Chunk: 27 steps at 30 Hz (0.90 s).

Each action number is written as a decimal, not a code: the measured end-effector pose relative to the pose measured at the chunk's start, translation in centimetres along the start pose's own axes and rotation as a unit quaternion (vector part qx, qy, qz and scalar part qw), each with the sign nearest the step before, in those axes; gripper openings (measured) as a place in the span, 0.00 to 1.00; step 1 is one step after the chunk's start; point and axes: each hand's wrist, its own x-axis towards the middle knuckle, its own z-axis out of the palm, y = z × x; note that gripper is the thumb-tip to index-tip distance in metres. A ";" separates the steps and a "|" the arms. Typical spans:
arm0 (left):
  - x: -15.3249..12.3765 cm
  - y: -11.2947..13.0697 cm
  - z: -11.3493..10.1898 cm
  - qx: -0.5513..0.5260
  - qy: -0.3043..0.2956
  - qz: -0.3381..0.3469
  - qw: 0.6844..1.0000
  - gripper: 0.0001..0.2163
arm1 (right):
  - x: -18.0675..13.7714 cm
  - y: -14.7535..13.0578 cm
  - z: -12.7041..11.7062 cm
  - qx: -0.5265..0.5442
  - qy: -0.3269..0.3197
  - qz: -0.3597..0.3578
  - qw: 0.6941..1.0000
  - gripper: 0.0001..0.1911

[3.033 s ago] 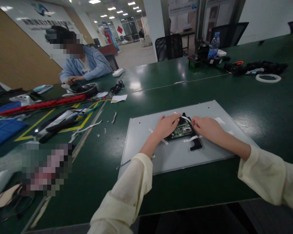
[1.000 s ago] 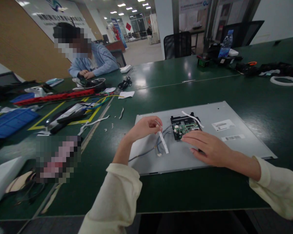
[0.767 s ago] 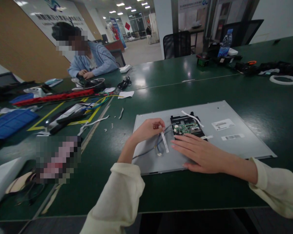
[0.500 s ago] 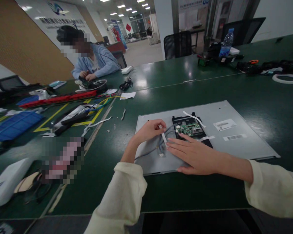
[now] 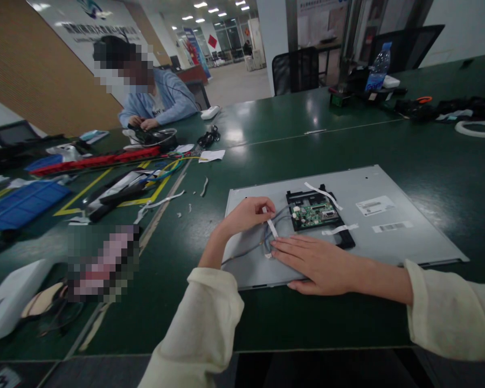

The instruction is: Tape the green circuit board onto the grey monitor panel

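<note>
A flat grey metal panel (image 5: 404, 207) lies on the table in front of me. My left hand (image 5: 253, 215) pinches one end of a white tape strip (image 5: 272, 228) above a coil of grey cable (image 5: 265, 243). Flat on the panel, my right hand (image 5: 313, 264) rests with fingers stretched out, its fingertips at the strip's lower end. Behind it sits a green circuit board (image 5: 315, 214) in a black plastic frame (image 5: 345, 238). Two more white strips cross that frame. Labels are stuck on the panel's right half.
A co-worker (image 5: 161, 97) sits across the table, hands on dark cables. On the left are a blue basket (image 5: 26, 205), a red strip (image 5: 101, 160), a white box (image 5: 14, 296) and tape scraps (image 5: 204, 187). A water bottle (image 5: 379, 67) and tape roll (image 5: 477, 129) stand at the back right.
My right hand has shifted slightly down and left on the panel, showing more of the black frame and its tape. My left hand still pinches the strip.
</note>
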 end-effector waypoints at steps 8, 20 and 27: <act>-0.1 -0.3 -0.2 0.022 0.003 0.001 1.000 0.06 | -0.1 0.1 0.0 0.032 0.006 -0.006 0.999 0.33; -0.4 0.3 -0.6 -0.028 -0.003 -0.020 0.999 0.09 | -0.2 0.2 -0.1 0.019 0.005 -0.005 1.000 0.32; -0.7 0.8 -0.8 -0.083 -0.020 -0.034 0.996 0.11 | -0.2 0.4 0.0 0.023 0.012 -0.008 1.000 0.32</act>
